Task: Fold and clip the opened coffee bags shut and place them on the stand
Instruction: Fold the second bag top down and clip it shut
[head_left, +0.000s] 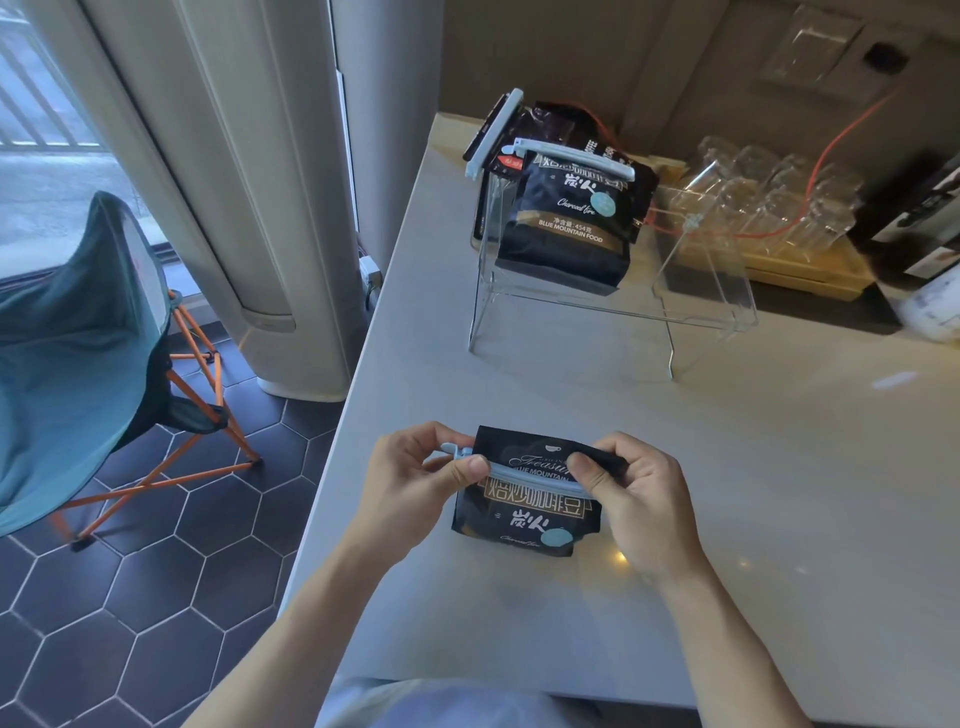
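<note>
A black coffee bag (524, 512) stands on the white counter near its front edge, its top folded over. A pale blue clip (519, 475) runs across the fold. My left hand (415, 483) pinches the clip's left end against the bag. My right hand (634, 499) presses the folded top and the clip's right end. Farther back, a clear acrylic stand (613, 306) carries a clipped black coffee bag (566, 228) on its left half. Another dark clipped bag (545, 124) sits behind it, partly hidden.
The counter's left edge (358, 395) drops to a dark hexagon-tiled floor with a teal folding chair (83, 364). Clear glasses (769, 197) on a wooden tray, an orange cable (810, 176) and a dark appliance (919, 218) line the back right.
</note>
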